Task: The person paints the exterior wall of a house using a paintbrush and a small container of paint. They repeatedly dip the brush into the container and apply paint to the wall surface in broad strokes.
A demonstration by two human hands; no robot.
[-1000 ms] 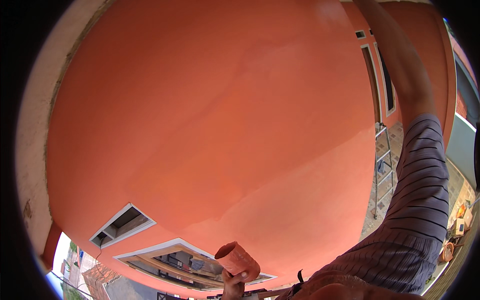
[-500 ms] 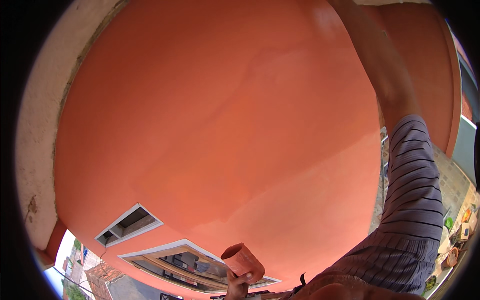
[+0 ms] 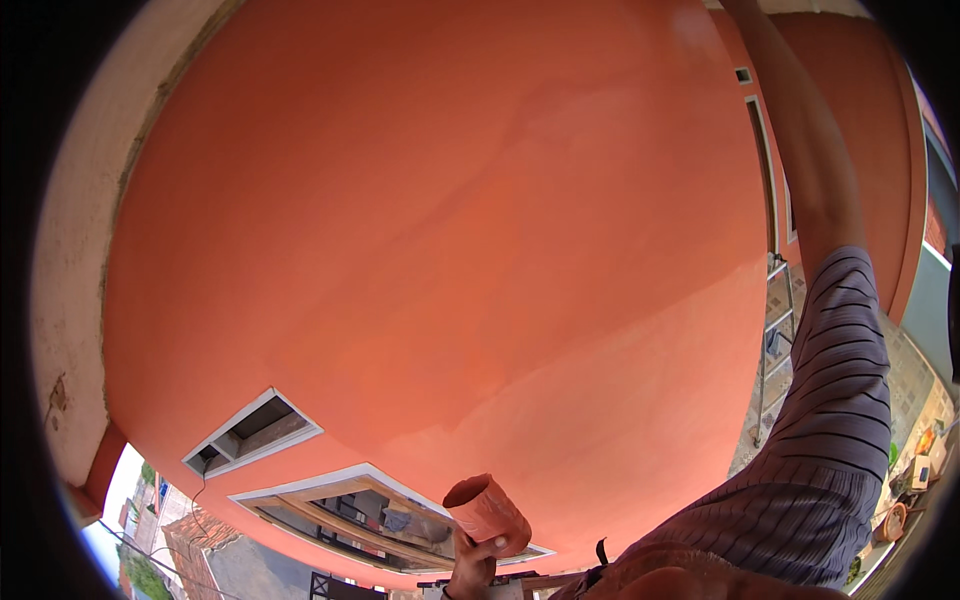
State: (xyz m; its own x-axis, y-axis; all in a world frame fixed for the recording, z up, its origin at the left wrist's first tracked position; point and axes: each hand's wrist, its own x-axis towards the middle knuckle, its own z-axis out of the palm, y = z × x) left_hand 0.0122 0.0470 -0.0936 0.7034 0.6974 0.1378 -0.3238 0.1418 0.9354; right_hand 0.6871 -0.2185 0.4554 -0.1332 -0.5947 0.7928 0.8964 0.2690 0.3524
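Low in the view, my left hand [image 3: 471, 570] is closed around an orange cup [image 3: 489, 517] tilted toward the upper left, its dark open mouth showing. The cup's outside looks smeared in the same orange as the wall [image 3: 430, 260]. This broad wall fills most of the view, with a lighter band across its lower right and darker, wet-looking patches above. My right arm [image 3: 815, 150], in a grey striped sleeve, reaches up along the right side. Its hand lies beyond the top edge, so whatever it holds or touches is hidden.
Two white-framed windows, a small one [image 3: 253, 432] and a larger one [image 3: 350, 515], open in the wall at lower left. A metal ladder [image 3: 776, 335] stands right of the wall. Flowerpots [image 3: 890, 522] sit at far right; a pale ceiling edge [image 3: 75, 270] runs along the left.
My right arm has swung slightly to the right, uncovering the ladder and a door frame behind it. The cup in my left hand has barely shifted.
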